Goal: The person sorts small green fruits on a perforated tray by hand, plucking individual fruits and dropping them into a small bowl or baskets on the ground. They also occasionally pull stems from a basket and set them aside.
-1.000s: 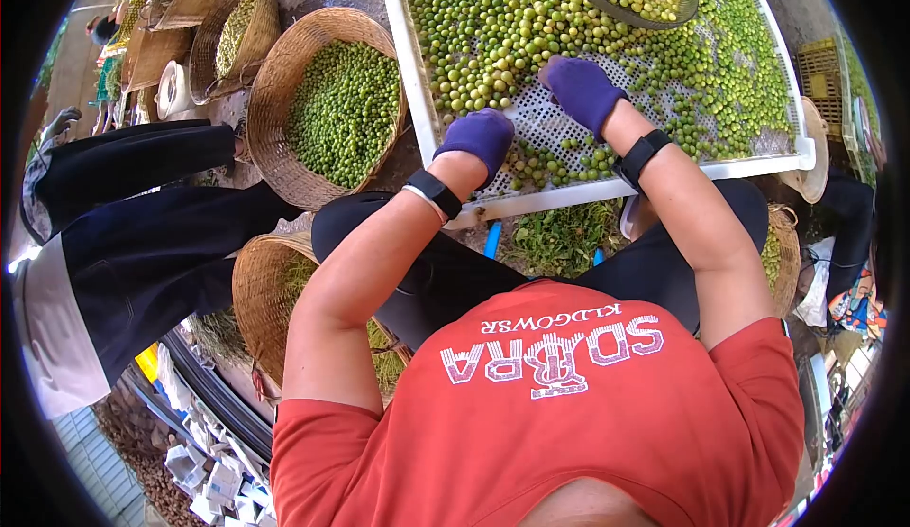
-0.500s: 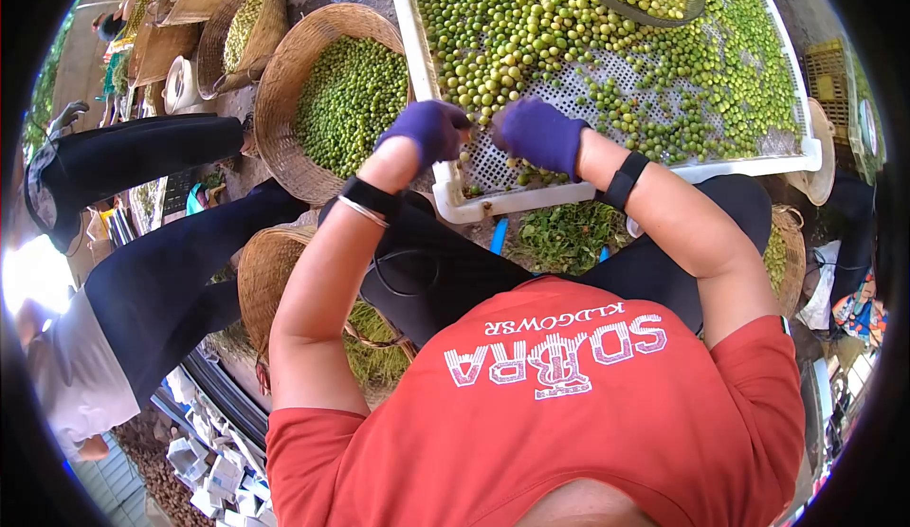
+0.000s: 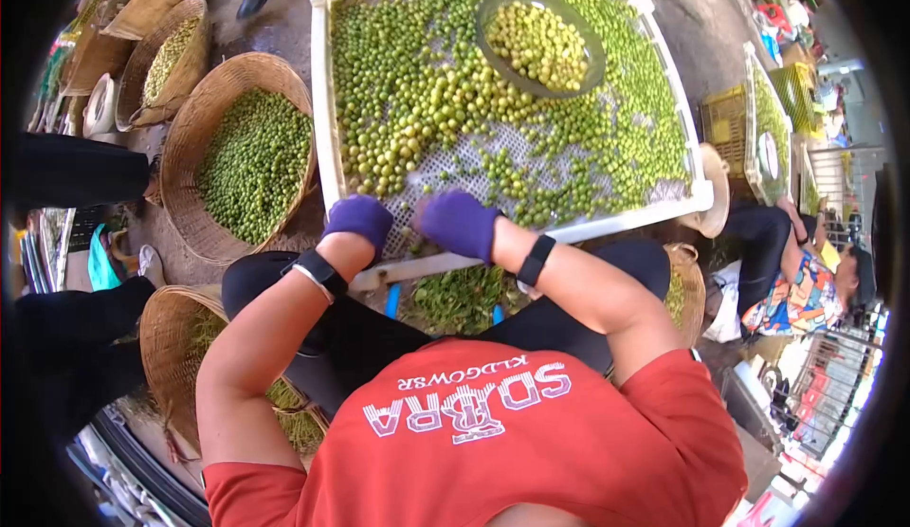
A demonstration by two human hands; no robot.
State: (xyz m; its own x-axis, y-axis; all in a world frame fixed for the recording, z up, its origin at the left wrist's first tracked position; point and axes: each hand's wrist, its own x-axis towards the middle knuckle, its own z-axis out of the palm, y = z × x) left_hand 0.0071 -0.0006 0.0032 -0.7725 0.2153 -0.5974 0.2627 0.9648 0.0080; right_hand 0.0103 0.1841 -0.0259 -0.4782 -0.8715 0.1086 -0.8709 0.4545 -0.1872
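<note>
Most of the tray (image 3: 323,100) lay under green fruit (image 3: 379,72), thinner near the hands. Bowl (image 3: 595,58) at far side well filled with paler fruit; basket (image 3: 180,157) to left part-filled. Left hand (image 3: 360,223) and right hand (image 3: 461,226) curled by near rim; fingertips hidden, could not tell if holding.

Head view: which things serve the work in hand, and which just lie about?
In the job:
- left hand, right hand
- white tray, green fruit
- dark bowl in the tray, probably

Seemingly just lying about:
- yellow crate
- white bag
- leafy greens below the tray
</note>
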